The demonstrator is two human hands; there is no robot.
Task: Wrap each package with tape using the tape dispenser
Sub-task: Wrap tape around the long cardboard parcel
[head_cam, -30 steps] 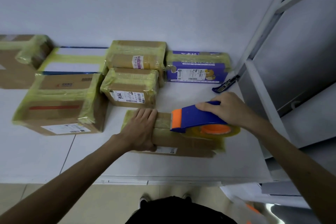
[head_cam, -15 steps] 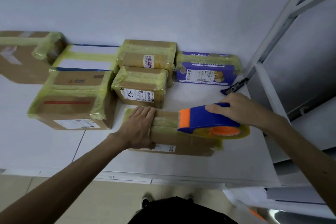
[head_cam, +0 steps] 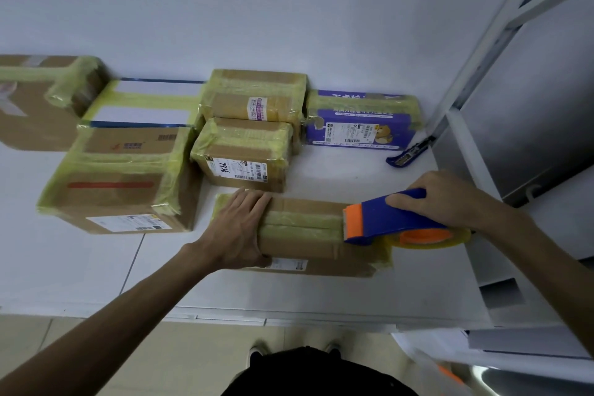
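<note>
Right hand (head_cam: 440,199) grips tape dispenser (head_cam: 385,219), now further right along package (head_cam: 305,228); left hand (head_cam: 238,228) flat, pressing it; blade contact unclear.

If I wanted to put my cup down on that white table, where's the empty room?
Bare table lies front-left, between the big red-striped box and the near edge. A smaller patch sits behind the package being taped, bordered by the purple box and blue tool. The back row along the wall is crowded, boxes packed close.
</note>
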